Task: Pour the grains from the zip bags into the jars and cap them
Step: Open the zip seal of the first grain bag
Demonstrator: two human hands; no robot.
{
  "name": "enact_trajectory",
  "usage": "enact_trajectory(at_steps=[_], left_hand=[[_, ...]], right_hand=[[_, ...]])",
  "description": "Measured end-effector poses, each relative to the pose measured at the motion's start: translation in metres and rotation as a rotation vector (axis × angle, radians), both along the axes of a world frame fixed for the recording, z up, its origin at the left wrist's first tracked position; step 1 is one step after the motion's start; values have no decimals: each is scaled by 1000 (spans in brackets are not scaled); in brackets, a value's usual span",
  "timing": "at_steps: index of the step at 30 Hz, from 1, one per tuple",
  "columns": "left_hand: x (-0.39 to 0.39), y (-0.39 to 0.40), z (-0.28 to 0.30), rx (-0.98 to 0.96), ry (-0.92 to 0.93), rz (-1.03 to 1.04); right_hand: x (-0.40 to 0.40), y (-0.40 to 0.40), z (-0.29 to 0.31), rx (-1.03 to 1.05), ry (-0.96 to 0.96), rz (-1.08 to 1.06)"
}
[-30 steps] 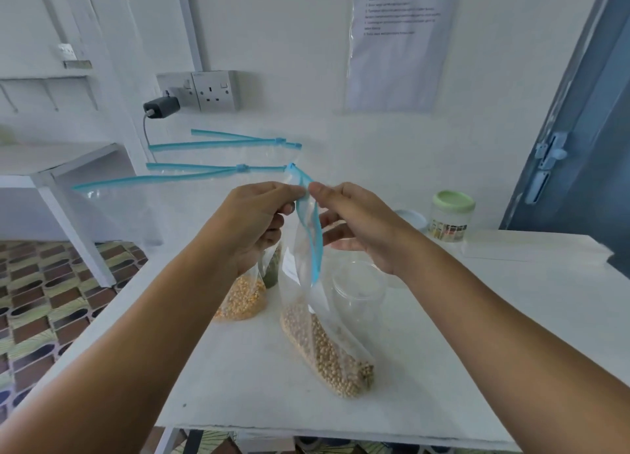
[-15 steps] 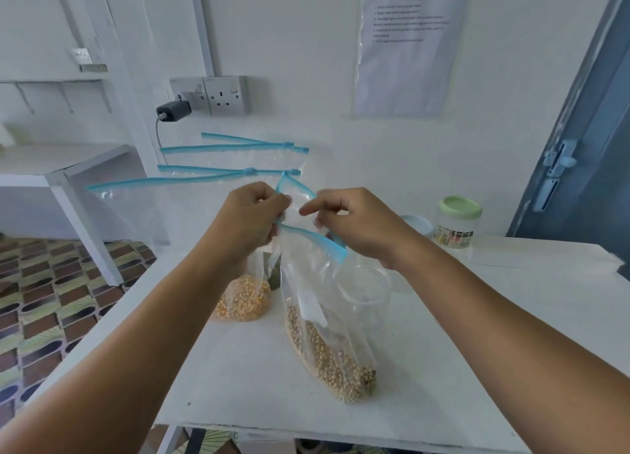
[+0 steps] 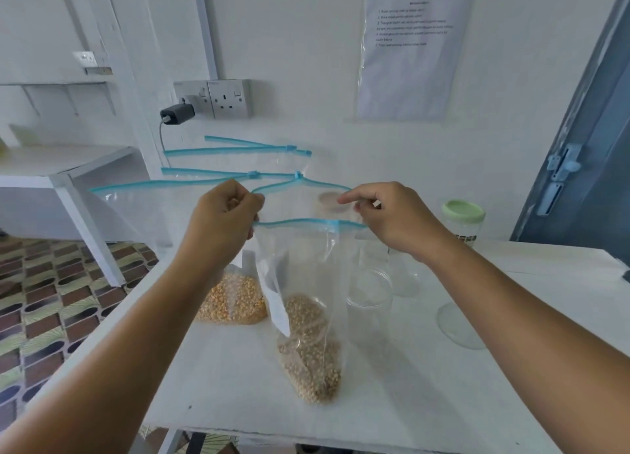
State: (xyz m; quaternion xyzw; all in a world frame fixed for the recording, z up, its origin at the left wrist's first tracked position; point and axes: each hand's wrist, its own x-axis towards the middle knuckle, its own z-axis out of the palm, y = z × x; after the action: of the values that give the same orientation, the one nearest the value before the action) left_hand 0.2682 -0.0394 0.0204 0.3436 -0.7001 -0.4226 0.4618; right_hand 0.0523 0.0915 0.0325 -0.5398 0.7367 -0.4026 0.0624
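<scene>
A clear zip bag (image 3: 306, 283) with a blue zip strip stands on the white table (image 3: 511, 385), pale brown grains in its bottom. Its mouth is pulled wide open. My left hand (image 3: 223, 220) pinches the left end of the zip strip, and my right hand (image 3: 388, 218) pinches the right end. Just right of the bag stands an open clear jar (image 3: 370, 303). A second bag of yellow corn (image 3: 231, 303) leans behind my left forearm. A clear lid (image 3: 458, 324) lies on the table to the right.
A green-capped jar (image 3: 464, 220) stands at the back right by the wall. More blue-zipped bags (image 3: 211, 180) rise behind my hands. A charger (image 3: 177, 115) is plugged into the wall socket. A white shelf unit (image 3: 61, 177) stands left; a blue door (image 3: 586, 146) is right.
The bag's mouth has gone from pinched together to pulled wide open, as my hands moved apart along the zip strip. The view has shifted a little.
</scene>
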Motion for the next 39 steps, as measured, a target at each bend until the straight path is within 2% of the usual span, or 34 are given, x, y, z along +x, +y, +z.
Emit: enact_trajectory(at_steps=[2, 6, 10, 15, 18, 21, 24, 31, 33, 36, 39], left_hand=[[-4, 7, 0, 16, 28, -33], [-20, 27, -7, 22, 24, -134], [-29, 38, -19, 0, 22, -188], [-33, 47, -30, -6, -11, -244], [-22, 50, -36, 63, 0, -336], [-5, 41, -58, 135, -1, -290], [12, 19, -91, 289, -54, -262], [26, -8, -157, 918, -21, -323], [17, -8, -161, 974, -24, -329], [-1, -10, -166, 1015, -7, -212], [-10, -17, -174, 1073, 2, -215]], right_hand=[[1, 0, 7, -1, 12, 40], [12, -8, 33, -10, -89, 229], [28, -18, 52, 129, -130, 351], [35, -30, 49, 334, -97, 286], [33, -33, 38, 298, -7, 163], [21, -30, 28, 296, 115, 125], [15, -24, 22, 322, 135, 139], [21, -25, 14, 148, 29, 146], [24, -27, 12, 111, 14, 147], [27, -25, 8, 61, -2, 149], [25, -24, 5, 19, -38, 154]])
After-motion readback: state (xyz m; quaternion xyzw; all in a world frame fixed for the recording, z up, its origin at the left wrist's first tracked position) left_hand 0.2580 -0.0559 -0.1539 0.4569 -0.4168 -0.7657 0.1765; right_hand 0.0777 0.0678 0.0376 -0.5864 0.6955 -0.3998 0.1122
